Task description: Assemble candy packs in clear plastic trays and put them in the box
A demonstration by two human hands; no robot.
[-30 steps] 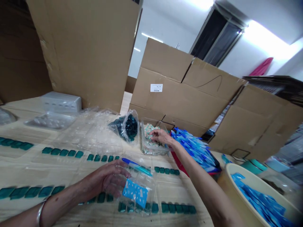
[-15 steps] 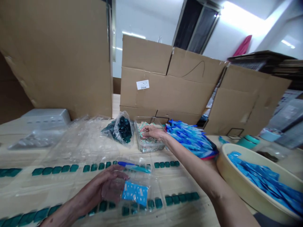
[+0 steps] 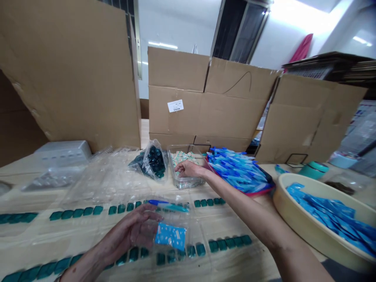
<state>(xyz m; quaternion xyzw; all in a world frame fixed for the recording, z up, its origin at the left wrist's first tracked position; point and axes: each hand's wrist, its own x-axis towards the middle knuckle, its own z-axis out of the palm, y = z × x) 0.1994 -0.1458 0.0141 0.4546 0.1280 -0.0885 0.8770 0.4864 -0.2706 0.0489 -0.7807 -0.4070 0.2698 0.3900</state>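
My left hand (image 3: 141, 227) holds a clear plastic bag (image 3: 192, 229), its fingers curled at the bag's left side and partly behind the film. Through the film show a two-tone blue pen-like stick (image 3: 169, 205) and a blue packet with white specks (image 3: 170, 236). My right hand (image 3: 189, 169) reaches into a clear plastic box (image 3: 188, 183) of small white-and-green packets (image 3: 183, 157). Its fingers are bent together over the contents; whatever lies between the fingertips is hidden.
Rows of teal squares in clear film (image 3: 230, 243) cover the table. Behind stand a bag of dark teal pieces (image 3: 155, 162), a heap of blue pen-like sticks (image 3: 235, 168) and cardboard panels (image 3: 182, 121). A cream basin (image 3: 289, 223) with blue packets sits right.
My right hand has dipped slightly lower in the box, toward its near side. The left hand keeps the bag in nearly the same place; the view has shifted slightly.
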